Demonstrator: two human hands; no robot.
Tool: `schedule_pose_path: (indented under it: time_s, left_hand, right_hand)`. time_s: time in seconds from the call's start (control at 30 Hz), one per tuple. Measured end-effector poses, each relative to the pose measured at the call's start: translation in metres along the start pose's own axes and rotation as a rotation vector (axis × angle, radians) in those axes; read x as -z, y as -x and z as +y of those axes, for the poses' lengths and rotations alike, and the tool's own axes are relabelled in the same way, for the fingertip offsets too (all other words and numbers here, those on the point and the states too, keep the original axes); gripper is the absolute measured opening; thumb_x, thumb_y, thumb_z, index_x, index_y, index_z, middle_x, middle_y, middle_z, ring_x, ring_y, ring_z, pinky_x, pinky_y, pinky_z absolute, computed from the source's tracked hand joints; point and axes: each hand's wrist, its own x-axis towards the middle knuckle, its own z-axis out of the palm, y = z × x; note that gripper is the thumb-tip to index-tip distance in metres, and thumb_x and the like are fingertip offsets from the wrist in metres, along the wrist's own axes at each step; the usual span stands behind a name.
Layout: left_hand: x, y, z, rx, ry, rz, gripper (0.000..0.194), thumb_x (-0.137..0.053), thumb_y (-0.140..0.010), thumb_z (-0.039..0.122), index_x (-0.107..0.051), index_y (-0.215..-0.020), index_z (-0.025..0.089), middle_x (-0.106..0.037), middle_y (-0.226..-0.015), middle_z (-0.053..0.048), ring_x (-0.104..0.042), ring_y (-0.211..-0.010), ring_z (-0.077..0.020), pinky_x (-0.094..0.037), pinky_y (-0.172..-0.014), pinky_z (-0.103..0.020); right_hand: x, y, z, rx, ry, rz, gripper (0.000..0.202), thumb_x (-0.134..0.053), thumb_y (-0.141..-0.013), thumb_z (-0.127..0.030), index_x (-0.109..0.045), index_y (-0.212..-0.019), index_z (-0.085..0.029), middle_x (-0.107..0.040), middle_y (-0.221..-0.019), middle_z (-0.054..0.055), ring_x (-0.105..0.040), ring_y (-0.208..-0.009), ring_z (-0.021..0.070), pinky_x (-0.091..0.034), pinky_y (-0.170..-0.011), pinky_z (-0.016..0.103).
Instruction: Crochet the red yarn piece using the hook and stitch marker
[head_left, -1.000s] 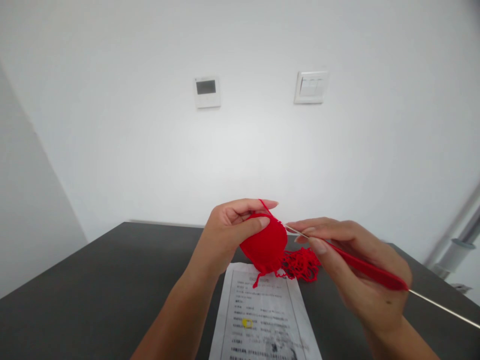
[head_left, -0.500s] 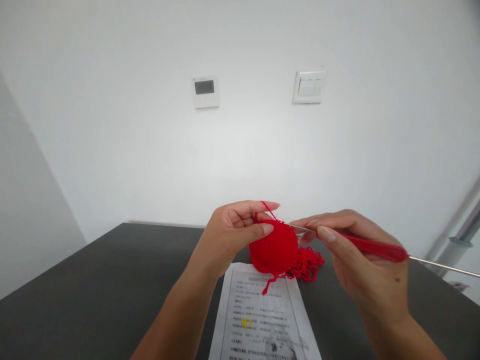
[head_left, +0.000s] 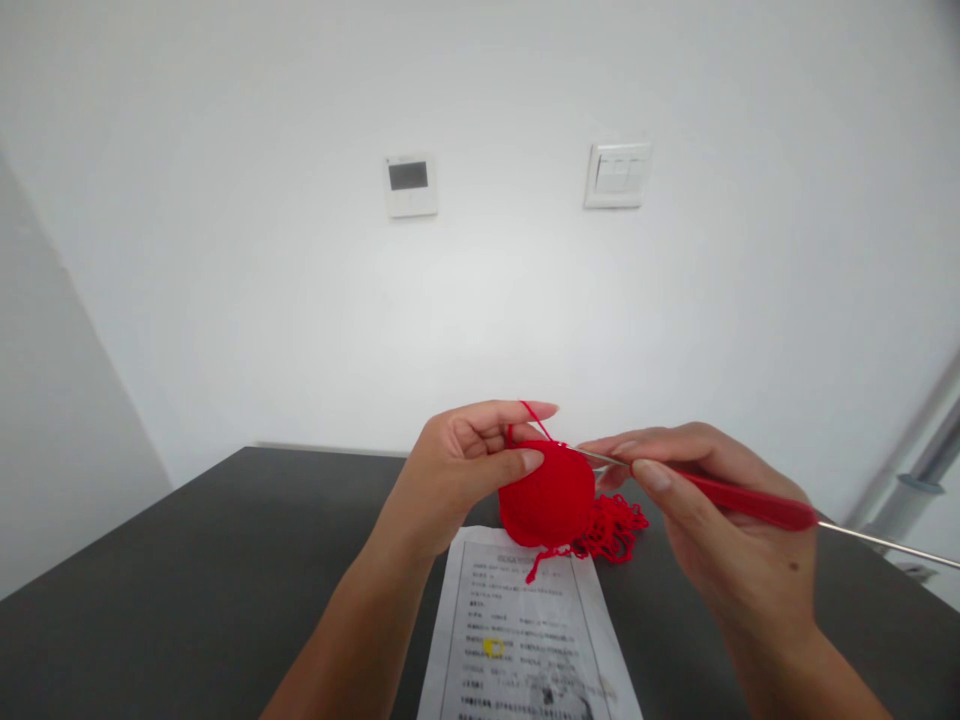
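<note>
Red crochet in hand at the desk

The left hand (head_left: 469, 455) pinches the red piece (head_left: 547, 493) above the far edge of the desk (head_left: 225, 560); the right hand (head_left: 720, 520) grips the hook (head_left: 739, 498), its tip at the piece's top rim.

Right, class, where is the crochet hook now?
In the head view, the crochet hook is in the right hand, right of centre, its tip at the red crocheted piece's top edge.
</note>
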Motion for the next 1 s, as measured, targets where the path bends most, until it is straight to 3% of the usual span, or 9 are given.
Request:
schedule_pose_path:
  time_s: [0.2,0.47,0.57,0.63,0.8,0.87,1.0]
  left_hand:
    - [-0.003,0.000,0.000,-0.085,-0.072,0.059,0.030,-0.082,-0.071,0.010,-0.083,-0.099,0.020,-0.074,-0.075,0.001,-0.065,-0.069,-0.0081,-0.051,-0.065,-0.016]
    - [-0.006,0.003,-0.001,-0.204,-0.400,0.189,0.027,-0.077,-0.078,0.016,-0.080,-0.105,0.019,-0.073,-0.079,0.001,-0.065,-0.075,-0.0106,-0.053,-0.069,-0.019]
    - [-0.005,0.003,-0.001,-0.272,-0.510,0.199,0.025,-0.074,-0.079,0.014,-0.080,-0.103,0.018,-0.074,-0.081,0.001,-0.066,-0.078,-0.0115,-0.053,-0.072,-0.020]
    - [-0.003,0.002,0.000,-0.304,-0.551,0.182,0.024,-0.073,-0.079,0.013,-0.080,-0.101,0.018,-0.074,-0.081,0.000,-0.066,-0.080,-0.0118,-0.052,-0.074,-0.021]
    - [0.000,0.001,0.003,-0.182,-0.441,0.085,0.022,-0.075,-0.076,0.011,-0.081,-0.096,0.019,-0.072,-0.076,0.002,-0.064,-0.072,-0.0100,-0.050,-0.066,-0.019]
    - [0.002,0.000,0.003,-0.101,-0.324,0.047,0.020,-0.077,-0.074,0.010,-0.081,-0.092,0.019,-0.071,-0.072,0.002,-0.063,-0.067,-0.0089,-0.049,-0.062,-0.018]
    - [0.008,-0.003,0.002,0.041,-0.126,-0.049,0.016,-0.082,-0.071,0.012,-0.081,-0.086,0.018,-0.071,-0.069,0.001,-0.062,-0.061,-0.0083,-0.047,-0.058,-0.017]
  right_hand:
    - [0.003,-0.001,-0.003,0.176,0.225,-0.128,0.027,-0.069,-0.090,-0.009,-0.077,-0.102,-0.032,-0.083,-0.103,0.001,-0.080,-0.091,0.0220,-0.067,-0.076,0.033]
    - [0.007,-0.010,-0.004,0.638,0.545,-0.299,0.034,-0.067,-0.089,-0.009,-0.072,-0.116,-0.029,-0.083,-0.106,0.009,-0.080,-0.094,0.0253,-0.069,-0.077,0.037]
    - [0.010,-0.011,-0.005,0.702,0.561,-0.351,0.030,-0.069,-0.087,-0.004,-0.073,-0.113,-0.018,-0.083,-0.103,0.014,-0.080,-0.098,0.0250,-0.068,-0.083,0.033]
    - [0.010,-0.010,-0.007,0.581,0.465,-0.317,0.028,-0.067,-0.087,-0.003,-0.075,-0.109,-0.017,-0.083,-0.101,0.011,-0.080,-0.095,0.0221,-0.067,-0.083,0.029]
    - [0.009,-0.005,-0.011,0.027,0.119,-0.173,0.021,-0.065,-0.095,-0.013,-0.079,-0.102,-0.028,-0.084,-0.099,0.001,-0.081,-0.088,0.0162,-0.066,-0.077,0.020]
    - [0.011,-0.006,-0.013,-0.030,0.036,-0.202,0.020,-0.066,-0.096,-0.016,-0.080,-0.100,-0.030,-0.084,-0.096,0.000,-0.081,-0.087,0.0148,-0.065,-0.077,0.018]
    - [0.017,-0.011,-0.016,0.000,-0.022,-0.290,0.016,-0.072,-0.093,-0.021,-0.083,-0.100,-0.030,-0.084,-0.098,0.001,-0.080,-0.094,0.0156,-0.063,-0.085,0.017]
